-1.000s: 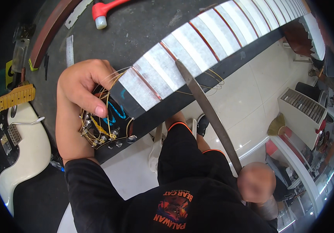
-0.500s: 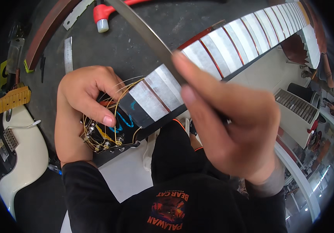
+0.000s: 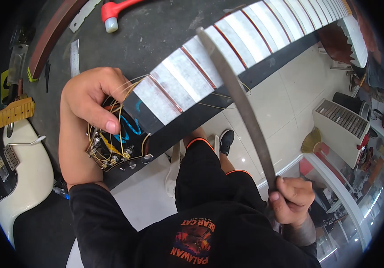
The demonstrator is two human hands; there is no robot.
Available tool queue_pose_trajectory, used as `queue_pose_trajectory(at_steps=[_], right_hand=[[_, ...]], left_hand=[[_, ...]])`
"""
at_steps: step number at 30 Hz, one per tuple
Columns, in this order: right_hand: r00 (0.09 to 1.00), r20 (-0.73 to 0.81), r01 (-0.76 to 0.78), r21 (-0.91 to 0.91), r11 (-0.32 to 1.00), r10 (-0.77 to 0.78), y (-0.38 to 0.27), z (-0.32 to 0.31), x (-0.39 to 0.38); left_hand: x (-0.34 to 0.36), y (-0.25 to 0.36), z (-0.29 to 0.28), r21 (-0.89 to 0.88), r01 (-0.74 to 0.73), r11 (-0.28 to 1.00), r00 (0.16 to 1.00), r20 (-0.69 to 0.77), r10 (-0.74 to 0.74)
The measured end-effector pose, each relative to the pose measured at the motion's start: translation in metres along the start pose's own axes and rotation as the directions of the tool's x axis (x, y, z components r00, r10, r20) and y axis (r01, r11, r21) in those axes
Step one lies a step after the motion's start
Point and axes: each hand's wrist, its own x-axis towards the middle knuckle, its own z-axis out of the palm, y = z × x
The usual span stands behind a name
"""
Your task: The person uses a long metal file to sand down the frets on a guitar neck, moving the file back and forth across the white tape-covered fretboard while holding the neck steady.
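A guitar neck (image 3: 174,76) runs from the centre left to the far right, its fingerboard covered in pale masking tape with the copper-coloured frets showing between the strips. My left hand (image 3: 94,96) is closed around its headstock (image 3: 131,125), thumb on top and the other fingers partly hidden. Loose golden strings (image 3: 121,117) curl around the tuning pegs beside that hand. My right hand (image 3: 294,201) grips the near end of a long flat metal file (image 3: 247,102). The file crosses over the neck, its far tip above the taped fingerboard; whether it touches a fret I cannot tell.
A red hammer with a white tip (image 3: 111,22) and a steel ruler (image 3: 75,58) lie on the dark bench (image 3: 156,33). At left is a white electric guitar (image 3: 33,178). Beyond the bench's near edge are a tiled floor (image 3: 263,120), a broom (image 3: 311,140) and a slatted box (image 3: 341,118).
My right hand has drawn back toward me and lower right, pulling the file across the neck. My left hand keeps its hold on the headstock; the whole view has shifted slightly.
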Motion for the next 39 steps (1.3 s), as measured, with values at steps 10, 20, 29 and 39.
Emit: queue_pose_trajectory(at_steps=[10,20,29,39], right_hand=[[0.996,0.036,0.090,-0.081,0.993,-0.087,0.007,0.003,-0.019],[0.994,0.058,0.099,-0.172,0.980,-0.090,-0.010,0.005,0.001],[0.985,0.029,0.169,-0.297,0.940,-0.168,-0.041,0.040,0.129],[0.994,0.055,0.105,-0.164,0.981,-0.097,-0.020,0.019,0.055]], left_hand=[[0.001,-0.003,0.004,-0.019,-0.035,0.999,0.998,-0.049,0.034],[0.003,0.000,0.001,0.003,-0.023,1.000,1.000,0.011,0.022],[0.015,0.011,0.002,-0.036,0.019,0.999,1.000,0.024,-0.018],[0.005,0.011,0.005,-0.048,0.030,0.998,1.000,-0.001,-0.030]])
